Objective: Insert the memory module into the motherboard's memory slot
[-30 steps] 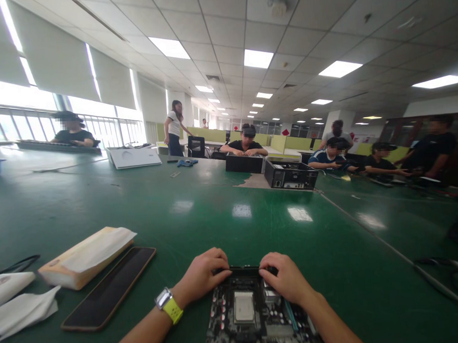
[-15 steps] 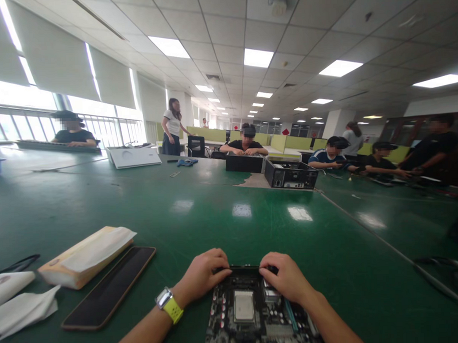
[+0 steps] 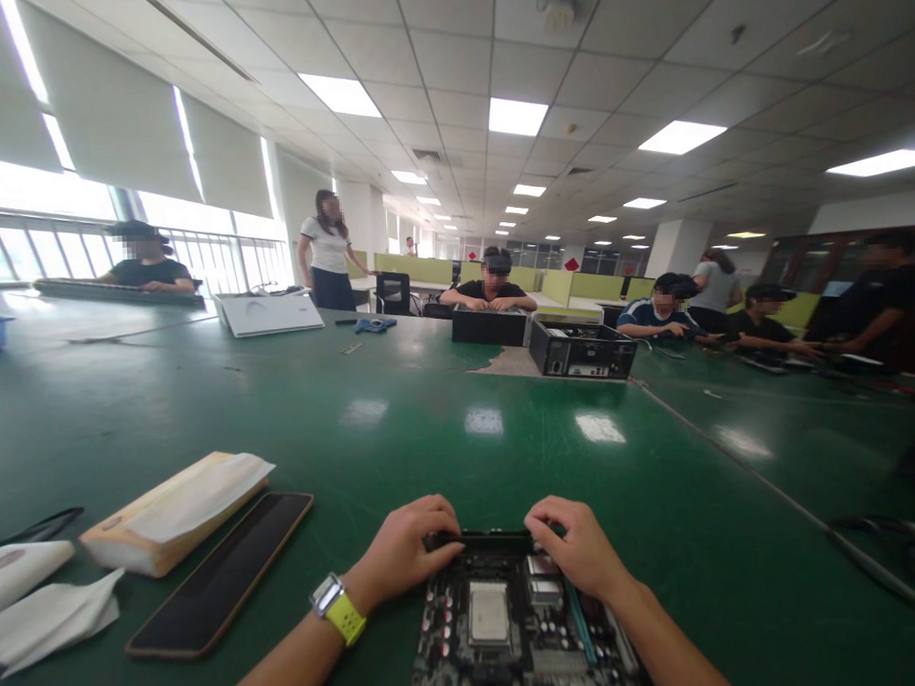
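Head view: left hand [image 3: 416,547] and right hand [image 3: 581,551] are resting apart, lower centre of the frame.
Left grip: thumb and fingers are curling at the upper-left corner of the circuit board [image 3: 522,631]; one cannot tell whether they are pinching.
Right grip: fingers are bending near its upper-right corner; hold cannot be told.
Board: running off the bottom edge, a pale square chip [image 3: 489,614] facing up.
Lower left: dark phone [image 3: 222,576] is lying beside a tissue pack [image 3: 160,523].
Upper right of centre: black computer case [image 3: 582,354] is sitting open.
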`<action>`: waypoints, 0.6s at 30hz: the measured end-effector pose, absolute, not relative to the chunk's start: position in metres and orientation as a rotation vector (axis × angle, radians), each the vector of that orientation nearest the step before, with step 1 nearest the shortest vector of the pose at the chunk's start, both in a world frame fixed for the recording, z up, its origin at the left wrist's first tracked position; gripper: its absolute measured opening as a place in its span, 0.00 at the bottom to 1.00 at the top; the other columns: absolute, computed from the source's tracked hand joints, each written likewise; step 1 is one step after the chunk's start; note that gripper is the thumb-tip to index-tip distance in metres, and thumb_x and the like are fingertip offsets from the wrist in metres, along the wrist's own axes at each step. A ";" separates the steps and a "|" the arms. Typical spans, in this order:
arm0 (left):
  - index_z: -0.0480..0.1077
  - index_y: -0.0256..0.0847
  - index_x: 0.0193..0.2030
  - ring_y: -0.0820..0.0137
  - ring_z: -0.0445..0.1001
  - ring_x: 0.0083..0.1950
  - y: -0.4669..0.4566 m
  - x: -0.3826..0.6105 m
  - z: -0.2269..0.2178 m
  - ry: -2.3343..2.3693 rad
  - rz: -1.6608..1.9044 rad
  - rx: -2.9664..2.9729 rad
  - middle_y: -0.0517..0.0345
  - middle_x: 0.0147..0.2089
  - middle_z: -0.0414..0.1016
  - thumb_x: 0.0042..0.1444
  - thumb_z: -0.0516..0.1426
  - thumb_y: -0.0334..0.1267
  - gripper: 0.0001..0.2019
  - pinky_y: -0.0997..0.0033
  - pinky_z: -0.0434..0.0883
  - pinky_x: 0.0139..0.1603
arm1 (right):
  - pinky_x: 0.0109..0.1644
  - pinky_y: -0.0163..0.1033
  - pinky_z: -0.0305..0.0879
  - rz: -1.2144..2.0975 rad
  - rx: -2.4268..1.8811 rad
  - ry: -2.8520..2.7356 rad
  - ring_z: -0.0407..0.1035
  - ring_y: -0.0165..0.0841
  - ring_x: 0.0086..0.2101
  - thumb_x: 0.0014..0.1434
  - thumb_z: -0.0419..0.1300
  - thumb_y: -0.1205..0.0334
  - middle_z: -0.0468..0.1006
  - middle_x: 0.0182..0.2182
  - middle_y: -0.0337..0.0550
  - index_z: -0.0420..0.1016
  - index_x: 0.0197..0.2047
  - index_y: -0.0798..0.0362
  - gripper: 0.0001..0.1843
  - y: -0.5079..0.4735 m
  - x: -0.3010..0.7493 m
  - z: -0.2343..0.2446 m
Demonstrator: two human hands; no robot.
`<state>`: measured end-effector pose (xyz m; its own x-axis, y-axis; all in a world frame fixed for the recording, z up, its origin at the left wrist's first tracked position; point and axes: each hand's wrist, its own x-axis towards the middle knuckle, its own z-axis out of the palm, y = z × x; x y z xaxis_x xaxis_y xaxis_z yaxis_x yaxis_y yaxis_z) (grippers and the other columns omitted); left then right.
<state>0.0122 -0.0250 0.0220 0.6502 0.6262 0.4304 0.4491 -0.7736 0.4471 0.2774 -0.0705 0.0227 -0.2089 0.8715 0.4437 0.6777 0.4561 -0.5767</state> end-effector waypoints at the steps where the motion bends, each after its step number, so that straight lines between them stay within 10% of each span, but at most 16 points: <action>1: 0.74 0.41 0.34 0.68 0.72 0.40 -0.025 0.012 0.022 0.854 0.840 2.565 0.56 0.38 0.74 0.56 0.58 0.37 0.04 0.72 0.69 0.43 | 0.40 0.36 0.61 0.324 -1.286 -1.957 0.69 0.32 0.33 0.61 0.54 0.60 0.77 0.29 0.40 0.75 0.30 0.53 0.12 -0.070 0.278 0.023; 11: 0.69 0.42 0.48 0.68 0.72 0.40 -0.023 0.011 0.020 0.939 1.135 2.355 0.55 0.42 0.74 0.59 0.56 0.41 0.12 0.70 0.71 0.42 | 0.49 0.39 0.63 0.210 -1.112 -2.078 0.68 0.34 0.43 0.58 0.58 0.61 0.77 0.40 0.42 0.75 0.39 0.50 0.07 -0.110 0.232 0.054; 18: 0.71 0.41 0.45 0.69 0.72 0.38 -0.021 0.010 0.020 0.992 1.198 2.314 0.56 0.39 0.74 0.61 0.53 0.42 0.10 0.70 0.70 0.42 | 0.45 0.34 0.66 -0.329 -0.597 -2.533 0.68 0.31 0.47 0.65 0.50 0.50 0.75 0.48 0.27 0.68 0.46 0.40 0.10 -0.127 0.168 -0.007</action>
<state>0.0097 -0.0209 0.0200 0.3967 0.7209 0.5683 0.4235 -0.6930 0.5834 0.1680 -0.1267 -0.0066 -0.7717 0.3483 0.5322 0.4729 0.8738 0.1138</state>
